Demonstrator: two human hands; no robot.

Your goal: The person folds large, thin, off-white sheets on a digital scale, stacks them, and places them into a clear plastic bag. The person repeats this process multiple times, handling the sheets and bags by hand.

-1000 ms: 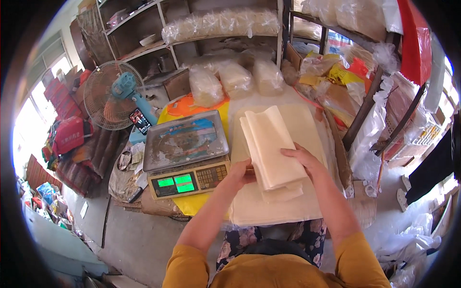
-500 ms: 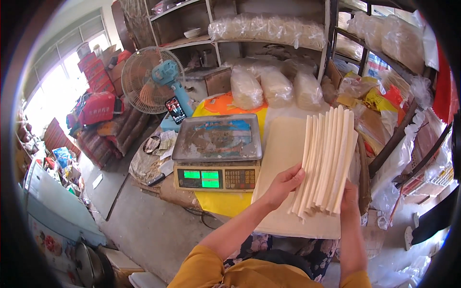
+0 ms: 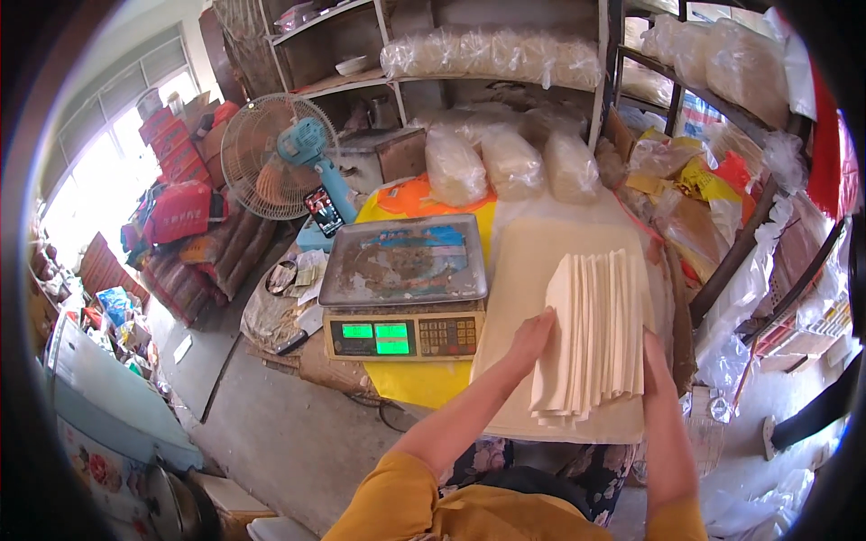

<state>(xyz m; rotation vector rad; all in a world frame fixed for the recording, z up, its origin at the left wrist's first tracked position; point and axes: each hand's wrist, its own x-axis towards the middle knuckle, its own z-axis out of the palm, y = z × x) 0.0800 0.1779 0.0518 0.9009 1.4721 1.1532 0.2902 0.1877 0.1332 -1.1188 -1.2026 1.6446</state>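
The thick bundle of cream, pleated flat sheets (image 3: 591, 338) sits between the two bare hands, its long axis and folds running away from the body, roughly in line with the forearms. The left hand (image 3: 534, 338) grasps its left long edge, thumb at the side; the right hand (image 3: 657, 361) meets the opposite edge, a little nearer the body (its fingers are hidden, so I cannot tell whether it clasps or merely presses). Neither hand is the nearer one: the bundle reaches both. Below the grip lies a broad cream stack of large sheets (image 3: 514, 288); whether the bundle rests on it is unclear. Left of the grip stands a beige digital scale (image 3: 406, 335) with a worn grey metal pan (image 3: 347, 270).
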